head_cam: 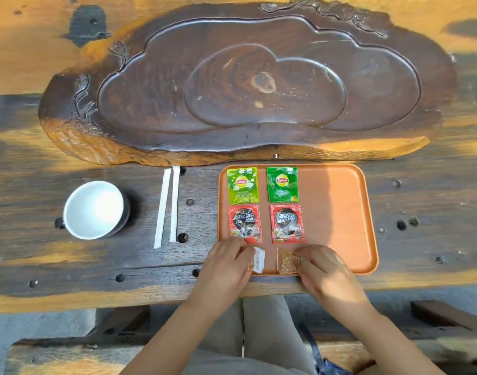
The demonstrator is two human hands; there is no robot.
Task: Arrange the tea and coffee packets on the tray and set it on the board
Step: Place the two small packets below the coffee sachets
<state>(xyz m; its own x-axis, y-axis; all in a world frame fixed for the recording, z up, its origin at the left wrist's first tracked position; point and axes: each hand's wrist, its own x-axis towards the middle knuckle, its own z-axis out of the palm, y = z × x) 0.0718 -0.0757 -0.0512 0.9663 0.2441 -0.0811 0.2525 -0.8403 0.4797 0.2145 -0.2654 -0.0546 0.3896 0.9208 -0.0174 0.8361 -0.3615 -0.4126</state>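
An orange tray lies on the wooden table, just in front of the carved dark wooden board. On the tray's left half sit two green Lipton tea packets in a row, with two red Nescafe coffee packets below them. At the tray's near edge my left hand holds a small white and brown packet. My right hand pinches a brown dotted packet lying beside it. Both packets are partly hidden by my fingers.
A white cup stands on the table at the left. Two long white paper sticks lie side by side between the cup and the tray. The right half of the tray holds nothing. My legs show below the table edge.
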